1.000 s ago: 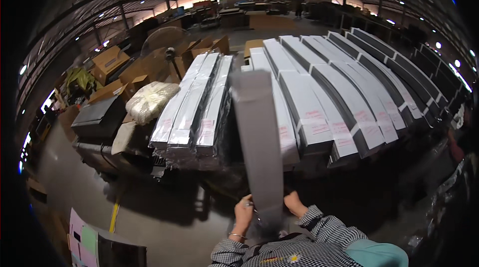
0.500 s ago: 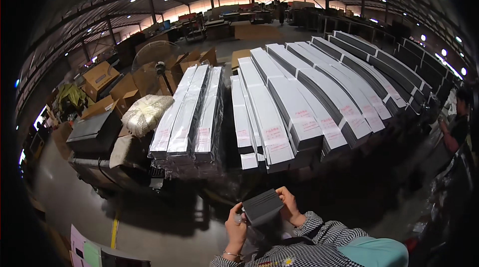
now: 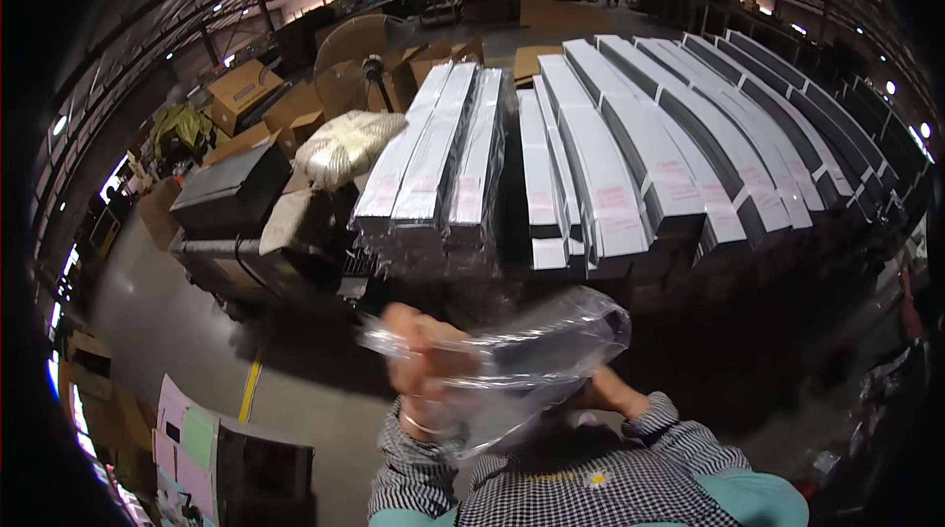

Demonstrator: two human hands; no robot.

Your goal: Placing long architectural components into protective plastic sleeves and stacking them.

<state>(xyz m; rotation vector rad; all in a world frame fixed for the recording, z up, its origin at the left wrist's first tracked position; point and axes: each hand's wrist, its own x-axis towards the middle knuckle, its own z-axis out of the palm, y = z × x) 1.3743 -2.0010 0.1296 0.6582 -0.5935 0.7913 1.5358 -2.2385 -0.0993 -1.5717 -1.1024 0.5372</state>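
Observation:
A crumpled sheet of clear plastic film [image 3: 551, 345] stretches between my hands in front of my body. My left hand [image 3: 425, 355], smeared by motion, is closed on its left end, with film over and around the fingers. A dark shape shows through the film, but I cannot make out its outline. My right hand [image 3: 608, 391] is at the film's lower right side, its fingers hidden behind the film. The grey-checked sleeves of both arms come up from the lower edge.
Ahead lie long white-topped dark strips [image 3: 610, 183] in bundles. Plastic-wrapped bundles [image 3: 423, 153] are left of them. Further left stand a fan [image 3: 372, 69], a pale wrapped bundle [image 3: 345, 148], a black box [image 3: 231, 192] and cartons [image 3: 241, 94]. A pink-and-green board [image 3: 187, 438] stands lower left.
Earlier both hands held a dark stack of sheets at its sides. Now clear film is spread up across that spot, and my left hand has risen leftward with it. The view has shifted.

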